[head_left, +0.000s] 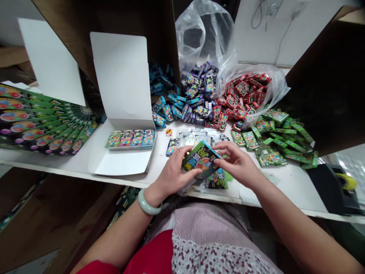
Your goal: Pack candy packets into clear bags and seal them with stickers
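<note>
Both my hands hold a stack of small colourful packets [200,160] just above the front edge of the white table [285,190]. My left hand [173,171], with a pale green bangle on the wrist, grips the stack's left side. My right hand [236,161] pinches its right side with fingers closed. More flat packets [218,180] lie under my hands. An open white display box [125,152] to the left holds a row of packets [131,137] against its back.
Heaps of small packets lie behind: blue [168,108], purple [199,89], red [242,95] in a clear plastic bag [205,34], green [276,137]. Fanned flat printed cartons [42,121] sit far left. Brown cardboard panels stand behind and right. A tape dispenser [339,186] sits right.
</note>
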The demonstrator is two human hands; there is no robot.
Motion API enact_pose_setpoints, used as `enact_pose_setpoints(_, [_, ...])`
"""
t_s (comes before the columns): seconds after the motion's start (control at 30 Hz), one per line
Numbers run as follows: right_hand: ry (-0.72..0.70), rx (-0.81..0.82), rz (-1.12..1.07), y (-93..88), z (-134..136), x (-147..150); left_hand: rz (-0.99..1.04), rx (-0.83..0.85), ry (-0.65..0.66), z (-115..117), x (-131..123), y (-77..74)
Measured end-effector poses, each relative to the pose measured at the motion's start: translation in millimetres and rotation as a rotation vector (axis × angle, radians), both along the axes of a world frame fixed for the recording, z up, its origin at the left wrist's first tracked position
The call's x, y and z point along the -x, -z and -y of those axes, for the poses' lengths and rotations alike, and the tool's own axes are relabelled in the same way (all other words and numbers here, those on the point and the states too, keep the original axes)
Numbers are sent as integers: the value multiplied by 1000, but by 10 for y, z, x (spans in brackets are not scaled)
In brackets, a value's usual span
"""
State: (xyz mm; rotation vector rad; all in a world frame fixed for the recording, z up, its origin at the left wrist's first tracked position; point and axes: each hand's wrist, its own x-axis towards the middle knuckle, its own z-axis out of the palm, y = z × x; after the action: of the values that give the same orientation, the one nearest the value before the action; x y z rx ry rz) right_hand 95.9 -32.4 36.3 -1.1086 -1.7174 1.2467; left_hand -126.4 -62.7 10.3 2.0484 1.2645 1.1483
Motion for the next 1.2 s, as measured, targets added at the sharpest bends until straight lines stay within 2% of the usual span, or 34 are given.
enact_pose_setpoints(0.13, [185, -104, -138, -50, 9, -91, 445, 246, -3, 40, -182, 47])
enact_pose_setpoints(0.23, [261, -15, -166, 107, 139, -111, 642, 339, 12, 78, -275, 173])
enact_pose_setpoints(0.33, [335, 70, -207, 322, 305, -37, 660, 398, 59, 126, -287, 265])
enact_pose_setpoints(0.4, [438, 54, -261, 409, 374, 42, 642, 426, 90, 148, -261, 279])
enact_pose_setpoints(0.47, [491, 26, -289, 435, 397, 115, 622, 423, 99, 156, -229, 266])
enact_pose_setpoints(0.57, [495, -1, -277, 418, 386, 179, 569, 381, 117, 159, -204, 250])
enact_pose_setpoints(0.7, [534, -35, -277, 445, 409, 182, 524, 356, 125, 175, -210, 289])
enact_pose_setpoints(0.77, [516, -74, -217, 476, 434, 144, 520, 376, 130, 182, -210, 314])
enact_pose_setpoints(0.87, [406, -132, -67, 473, 427, 38, 502, 405, 149, 171, -204, 311])
enact_pose_setpoints(0.93, [330, -135, -13, 426, 372, -37, 473, 350, 86, 139, -214, 270])
enact_pose_setpoints(1.03, [249, -63, -54, 322, 249, -108, 467, 226, -50, 57, -267, 166])
enact_pose_setpoints(1.13, [209, 42, -160, 231, 166, -127, 570, 244, -62, -21, -330, 66])
enact_pose_setpoints(1.2, [180, 35, -148, 185, 159, -133, 636, 280, -47, -45, -348, 21])
